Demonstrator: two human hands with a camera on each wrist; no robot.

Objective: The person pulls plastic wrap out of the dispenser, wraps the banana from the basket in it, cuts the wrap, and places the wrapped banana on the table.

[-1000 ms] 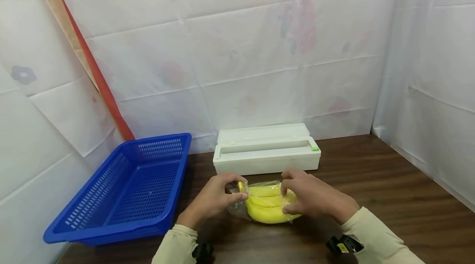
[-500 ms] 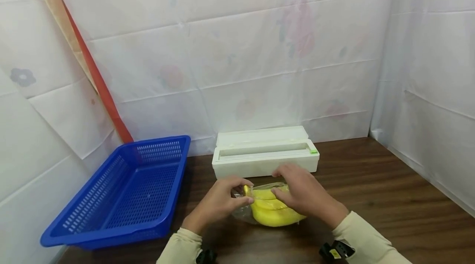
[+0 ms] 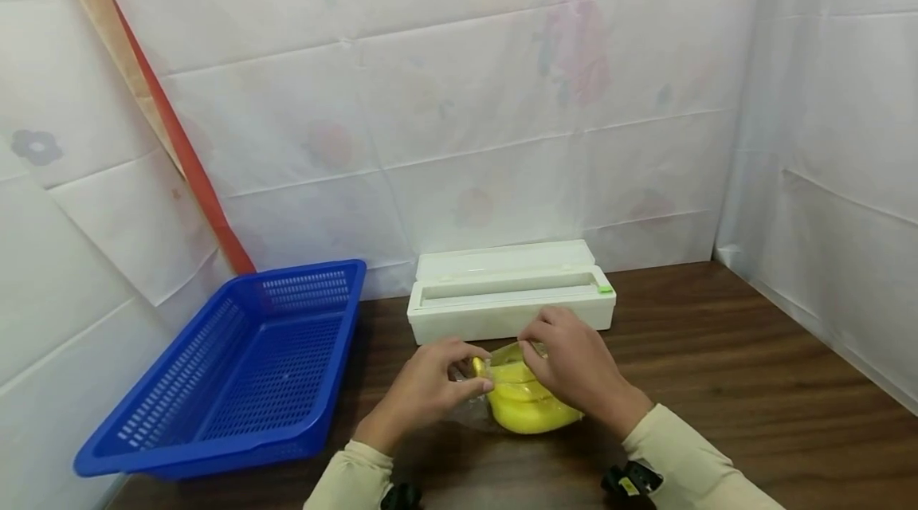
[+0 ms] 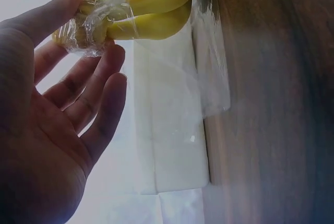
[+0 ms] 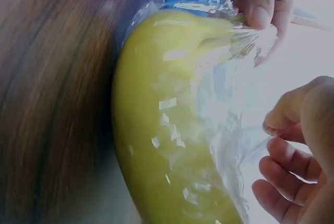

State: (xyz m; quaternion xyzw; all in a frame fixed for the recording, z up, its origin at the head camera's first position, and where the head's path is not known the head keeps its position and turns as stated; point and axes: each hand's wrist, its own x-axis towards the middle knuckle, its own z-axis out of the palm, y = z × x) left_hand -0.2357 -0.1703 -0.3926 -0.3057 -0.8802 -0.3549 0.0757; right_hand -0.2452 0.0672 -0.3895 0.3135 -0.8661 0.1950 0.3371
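Observation:
A bunch of yellow bananas (image 3: 534,417) lies on the table, wrapped in clear cling film (image 5: 227,151). My left hand (image 3: 425,382) pinches the stem end (image 4: 81,32) through the film, thumb on one side and fingertips on the other. Over the far right side of the bunch, my right hand (image 3: 574,358) pinches an edge of the cling film between thumb and index finger, its other fingers curled. In the left wrist view, a loose flap of film hangs past the bananas (image 4: 159,23).
Behind the bananas stands a long white cling film dispenser (image 3: 512,321) with its lid raised and a green tab at its right end. A blue plastic basket (image 3: 340,366) sits to the left on the dark wooden table (image 3: 717,366). A white patterned sheet (image 3: 466,96) hangs behind.
My right hand has moved left and away from the bananas' right end, and its fingers have closed on the film. My left hand keeps hold of the stem end, shifting slightly right.

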